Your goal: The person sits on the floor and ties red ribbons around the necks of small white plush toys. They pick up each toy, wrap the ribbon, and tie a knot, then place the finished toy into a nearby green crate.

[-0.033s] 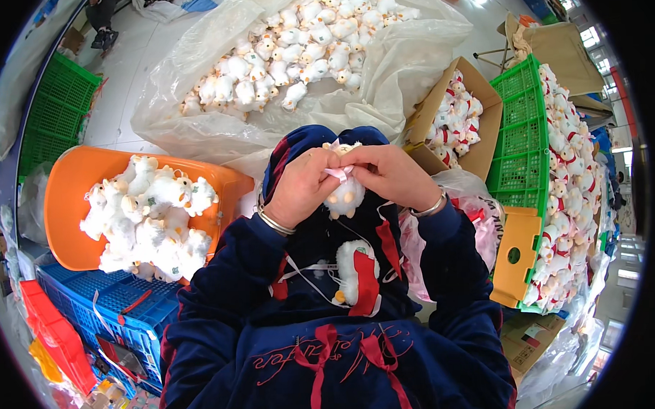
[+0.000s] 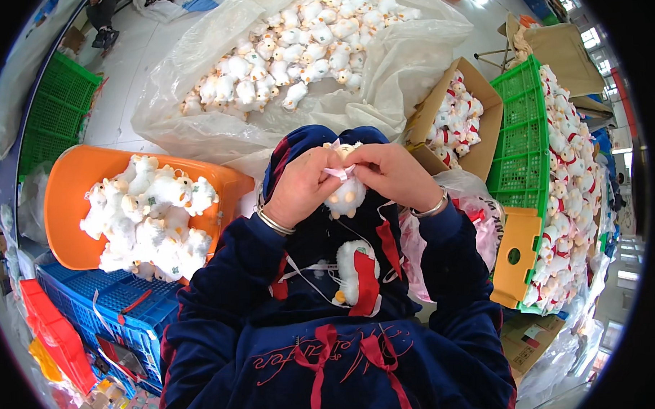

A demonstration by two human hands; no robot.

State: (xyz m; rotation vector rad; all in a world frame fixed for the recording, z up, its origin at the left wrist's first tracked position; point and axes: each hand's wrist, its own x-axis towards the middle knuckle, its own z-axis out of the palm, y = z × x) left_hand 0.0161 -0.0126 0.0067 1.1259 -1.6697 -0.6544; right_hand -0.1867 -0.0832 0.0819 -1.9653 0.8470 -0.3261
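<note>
Two hands busy on my end: left hand (image 2: 298, 190) and right hand (image 2: 404, 176) pinch the white toy's (image 2: 345, 198) pink ribbon (image 2: 339, 173), now slightly further apart (tiny shift), so still mid-fiddle.

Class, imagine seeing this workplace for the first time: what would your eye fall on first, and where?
Probably the big heap of white plush toys on translucent plastic sheeting at the top. Next, perhaps, the bright orange plastic container at the left, piled with more. Near the centre, the left hand and right hand have their fingers at a pink ribbon on one small plush animal.
</note>
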